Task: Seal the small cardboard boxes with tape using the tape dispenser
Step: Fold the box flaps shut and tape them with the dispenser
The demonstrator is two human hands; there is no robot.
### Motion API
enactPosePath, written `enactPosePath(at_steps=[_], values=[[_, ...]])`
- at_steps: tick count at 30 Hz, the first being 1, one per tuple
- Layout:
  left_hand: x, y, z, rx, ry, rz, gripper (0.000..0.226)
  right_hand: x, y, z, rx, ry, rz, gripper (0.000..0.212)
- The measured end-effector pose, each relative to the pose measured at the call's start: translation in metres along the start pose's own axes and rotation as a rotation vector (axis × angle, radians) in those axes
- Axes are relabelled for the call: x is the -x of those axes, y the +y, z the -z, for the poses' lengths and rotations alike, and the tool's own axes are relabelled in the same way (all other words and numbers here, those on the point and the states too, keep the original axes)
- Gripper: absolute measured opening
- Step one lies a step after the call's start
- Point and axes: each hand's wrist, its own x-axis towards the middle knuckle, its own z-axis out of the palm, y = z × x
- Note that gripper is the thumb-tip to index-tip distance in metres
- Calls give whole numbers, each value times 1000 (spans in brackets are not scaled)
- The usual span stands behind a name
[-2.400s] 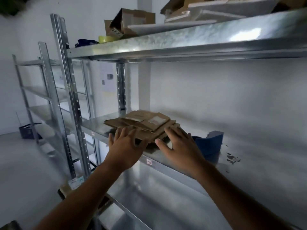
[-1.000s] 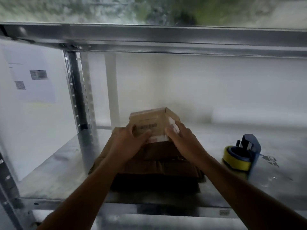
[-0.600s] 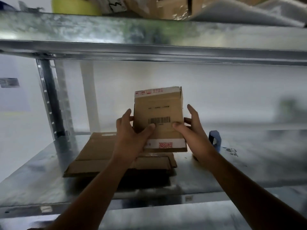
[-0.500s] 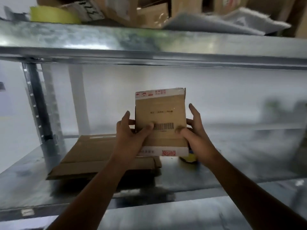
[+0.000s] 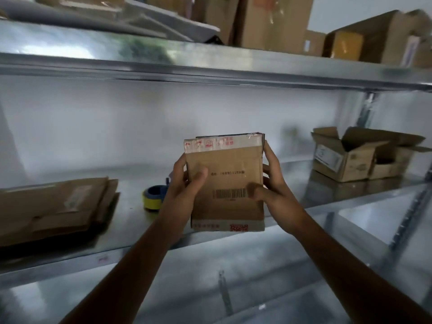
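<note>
Head view: both hands raised before a galvanised metal shelf [image 5: 327,183].
Box: flattened brown cardboard box [image 5: 225,183], upright above the shelf.
Left hand [image 5: 184,183]: grips its left edge.
Right hand [image 5: 272,183]: grips its right edge.
Dispenser: blue tape dispenser with yellow roll [image 5: 154,196], on the shelf, left of the box.

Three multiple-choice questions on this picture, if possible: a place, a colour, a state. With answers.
1. Where does the tape dispenser stand? A) left of the held box B) on the top shelf C) inside an open box
2. What colour is its tape roll? A) red B) yellow C) white
3. How is the held box held? A) by one hand B) by both hands C) by no hand
1 A: it stands by the left hand. 2 B: a yellow band shows. 3 B: the right hand grips the other edge.
</note>
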Motion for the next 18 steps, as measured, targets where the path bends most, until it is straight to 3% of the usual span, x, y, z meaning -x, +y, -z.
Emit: enactPosePath(at_steps=[4, 12, 15, 18], values=[[-7, -12, -41, -14, -41, -21, 55, 8, 15, 35, -17, 95, 11, 85], [-60, -50, -64, -11, -195, -58, 53, -25, 51, 70, 51, 192, 60, 89], [-87, -61, -66, 50, -183, -7, 41, -47, 63, 77, 73, 168, 37, 86], [-112, -71, -71, 118, -128, 111, 51, -67, 72, 83, 37, 173, 5, 76]])
